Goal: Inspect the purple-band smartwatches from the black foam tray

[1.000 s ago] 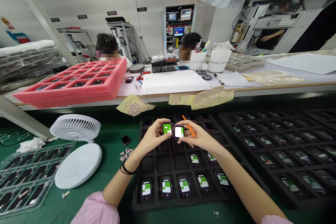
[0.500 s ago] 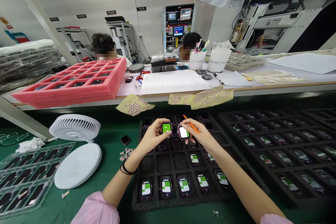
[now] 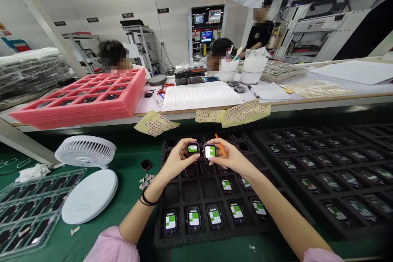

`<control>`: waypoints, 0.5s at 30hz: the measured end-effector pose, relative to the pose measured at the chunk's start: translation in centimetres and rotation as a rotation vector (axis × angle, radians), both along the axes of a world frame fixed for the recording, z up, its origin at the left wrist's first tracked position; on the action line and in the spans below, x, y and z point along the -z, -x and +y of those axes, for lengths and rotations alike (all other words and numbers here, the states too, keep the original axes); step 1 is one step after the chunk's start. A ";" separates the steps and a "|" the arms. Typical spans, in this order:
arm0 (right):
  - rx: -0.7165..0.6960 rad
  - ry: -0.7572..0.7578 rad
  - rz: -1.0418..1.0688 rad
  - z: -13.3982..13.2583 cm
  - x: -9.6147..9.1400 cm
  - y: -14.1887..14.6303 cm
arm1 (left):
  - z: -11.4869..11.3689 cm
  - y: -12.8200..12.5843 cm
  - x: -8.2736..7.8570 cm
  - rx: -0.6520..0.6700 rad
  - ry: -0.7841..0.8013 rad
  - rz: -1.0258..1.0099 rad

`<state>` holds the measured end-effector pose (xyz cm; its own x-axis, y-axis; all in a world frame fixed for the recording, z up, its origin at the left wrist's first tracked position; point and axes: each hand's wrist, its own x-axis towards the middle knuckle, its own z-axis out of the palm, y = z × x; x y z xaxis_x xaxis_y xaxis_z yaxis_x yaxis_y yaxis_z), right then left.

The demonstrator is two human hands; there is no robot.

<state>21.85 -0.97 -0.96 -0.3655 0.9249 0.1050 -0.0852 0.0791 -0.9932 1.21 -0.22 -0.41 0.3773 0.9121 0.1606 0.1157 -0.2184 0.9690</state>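
Between the thumb and fingers of my left hand is a smartwatch whose lit screen shows green and white. My right hand grips a second smartwatch, its screen white with green. An orange stick, perhaps a pen, is tucked in the right-hand fingers and points up. Both watches are held side by side above a black foam tray. Its near row holds several watches with lit green-and-white screens, such as one watch; darker ones lie behind, partly hidden by my hands.
A second black tray of watches lies to the right. On the left are a white fan, clear plastic trays, a lone watch and small scraps. A shelf ahead bears a pink foam tray. Co-workers are beyond it.
The left watch's screen has changed from mostly green to green, white and dark; the right one has gone from mostly white to white with green. A person has appeared standing at the back right.
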 end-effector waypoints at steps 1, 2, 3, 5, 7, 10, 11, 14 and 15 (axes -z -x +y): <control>0.020 0.007 -0.002 0.0 0.0 0.0 | 0.0 0.0 0.0 0.000 0.013 -0.014; 0.049 0.016 -0.004 0.1 0.0 0.0 | 0.0 -0.1 0.0 -0.001 0.028 -0.029; 0.082 0.029 -0.007 0.2 0.0 0.0 | 0.0 -0.1 0.1 -0.002 0.042 -0.044; 0.147 0.058 -0.008 0.3 0.1 0.0 | 0.1 -0.2 0.1 -0.006 0.062 -0.066; 0.186 0.080 -0.005 0.4 0.1 -0.1 | 0.1 -0.3 0.2 -0.010 0.069 -0.079; 0.172 0.083 -0.004 0.5 0.1 -0.3 | 0.1 -0.4 0.1 -0.012 0.069 -0.087; 0.147 0.077 -0.004 0.5 0.1 -0.4 | 0.1 -0.4 0.1 -0.015 0.069 -0.085; 0.052 0.043 -0.013 0.5 0.1 -0.6 | 0.0 -0.4 0.0 -0.024 0.070 -0.079; 0.033 0.026 -0.012 0.5 0.1 -0.6 | 0.0 -0.3 0.0 -0.026 0.070 -0.080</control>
<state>22.49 -0.48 -1.05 -0.3361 0.9387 0.0764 -0.0715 0.0554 -0.9959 1.55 -0.18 -0.36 0.3420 0.9314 0.1244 0.0422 -0.1475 0.9882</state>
